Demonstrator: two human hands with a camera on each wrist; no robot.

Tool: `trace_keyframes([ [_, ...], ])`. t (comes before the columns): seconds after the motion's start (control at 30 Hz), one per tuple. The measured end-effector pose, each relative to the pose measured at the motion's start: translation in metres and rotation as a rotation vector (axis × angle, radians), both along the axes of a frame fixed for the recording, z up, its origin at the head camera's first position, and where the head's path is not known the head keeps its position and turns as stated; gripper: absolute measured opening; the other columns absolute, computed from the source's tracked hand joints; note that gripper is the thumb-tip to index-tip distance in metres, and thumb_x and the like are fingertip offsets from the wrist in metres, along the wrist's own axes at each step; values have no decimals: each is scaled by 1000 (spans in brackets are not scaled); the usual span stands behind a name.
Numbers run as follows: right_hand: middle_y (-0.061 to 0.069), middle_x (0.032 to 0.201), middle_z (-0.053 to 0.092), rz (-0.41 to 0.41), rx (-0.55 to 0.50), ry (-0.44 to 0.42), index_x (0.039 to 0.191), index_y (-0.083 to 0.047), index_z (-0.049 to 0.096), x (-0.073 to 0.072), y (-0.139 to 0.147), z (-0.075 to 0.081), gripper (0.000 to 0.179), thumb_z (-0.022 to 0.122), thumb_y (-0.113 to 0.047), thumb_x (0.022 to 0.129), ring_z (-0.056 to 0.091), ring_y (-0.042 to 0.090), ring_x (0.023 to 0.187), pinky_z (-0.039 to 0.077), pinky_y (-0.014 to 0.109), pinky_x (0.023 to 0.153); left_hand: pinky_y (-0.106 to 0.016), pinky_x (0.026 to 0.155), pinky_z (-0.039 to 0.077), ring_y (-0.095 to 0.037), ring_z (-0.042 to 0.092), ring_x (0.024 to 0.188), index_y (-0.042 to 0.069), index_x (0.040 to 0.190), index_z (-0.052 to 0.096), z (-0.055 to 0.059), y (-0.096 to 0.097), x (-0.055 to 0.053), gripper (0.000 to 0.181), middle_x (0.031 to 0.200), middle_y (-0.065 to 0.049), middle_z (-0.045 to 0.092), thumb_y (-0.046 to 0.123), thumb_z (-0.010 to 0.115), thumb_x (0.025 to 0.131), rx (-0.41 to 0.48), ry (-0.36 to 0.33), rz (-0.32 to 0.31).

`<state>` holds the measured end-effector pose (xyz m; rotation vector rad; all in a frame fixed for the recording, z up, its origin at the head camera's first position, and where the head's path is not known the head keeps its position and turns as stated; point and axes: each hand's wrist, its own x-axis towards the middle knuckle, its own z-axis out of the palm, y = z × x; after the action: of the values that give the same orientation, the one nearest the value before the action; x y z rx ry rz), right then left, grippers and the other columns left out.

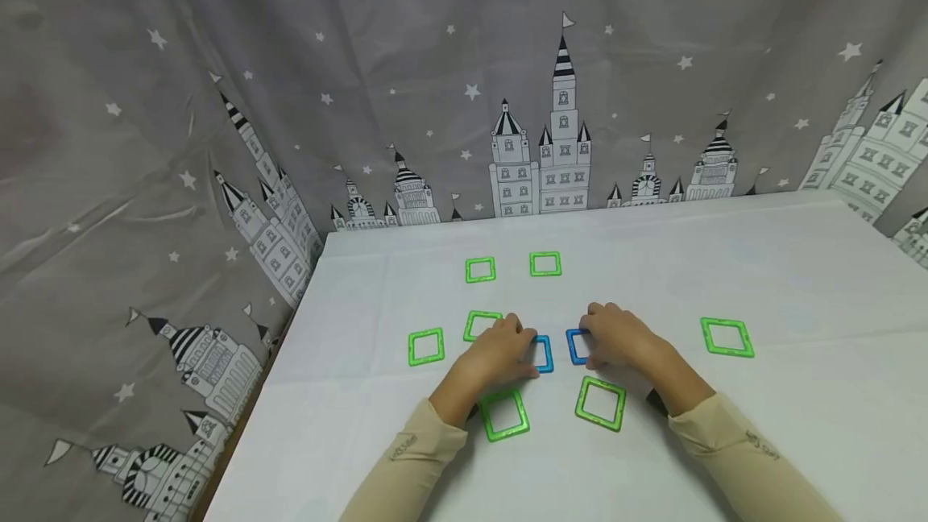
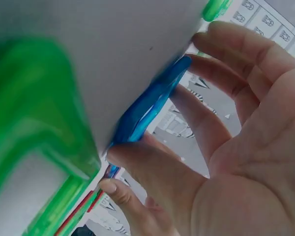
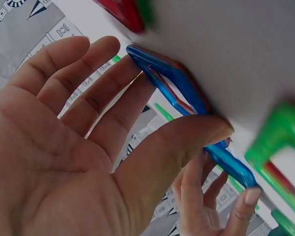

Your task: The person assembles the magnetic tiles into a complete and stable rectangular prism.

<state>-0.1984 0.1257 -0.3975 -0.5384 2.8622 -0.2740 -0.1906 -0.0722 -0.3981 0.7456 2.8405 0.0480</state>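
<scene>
Side by side near the middle of the white table (image 1: 348, 425) lie two blue square frames, flat magnetic-tile shapes with open centres and a narrow gap between them. The left hand (image 1: 496, 353) pinches the left blue frame (image 1: 548, 353) between thumb and fingertips, at opposite edges; the left wrist view shows this blue frame (image 2: 125, 129) close over the white surface. With thumb and fingers spread across it, the right hand (image 1: 619, 335) grips the right blue frame (image 1: 572, 348). In the right wrist view that blue frame (image 3: 196, 93) is slightly tilted, with a reddish underside.
Closest to the wrists lie a green square frame (image 1: 507, 432) on the left and another green frame (image 1: 619, 411) on the right. Several more green frames lie farther back and left, and one green frame (image 1: 727, 352) sits far right. A grey castle-print curtain (image 1: 435, 63) stands behind.
</scene>
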Motion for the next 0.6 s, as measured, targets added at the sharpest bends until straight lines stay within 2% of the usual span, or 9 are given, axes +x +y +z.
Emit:
trace_keyframes([
  [0.13,10,107,60,13,-15,21,111,-2,65,6,-1,0,48,83,-22,70,54,25,95,49,44,88,-26,76,44,-14,45,84,12,123,59,-1,5,1,50,105,-4,53,39,72,82,2,24,-22],
  [0.37,10,108,60,29,-25,44,113,-2,65,9,-4,2,50,83,-22,71,53,26,96,49,44,89,-26,76,44,-14,45,84,13,126,59,-2,6,2,54,104,-4,53,41,72,82,-6,50,-20],
  [0.6,10,110,60,33,-28,21,115,-3,64,12,-8,-1,51,82,-23,72,53,26,99,48,45,91,-26,76,45,-14,45,84,11,125,59,-3,5,3,54,105,-4,54,40,72,82,0,40,-23],
])
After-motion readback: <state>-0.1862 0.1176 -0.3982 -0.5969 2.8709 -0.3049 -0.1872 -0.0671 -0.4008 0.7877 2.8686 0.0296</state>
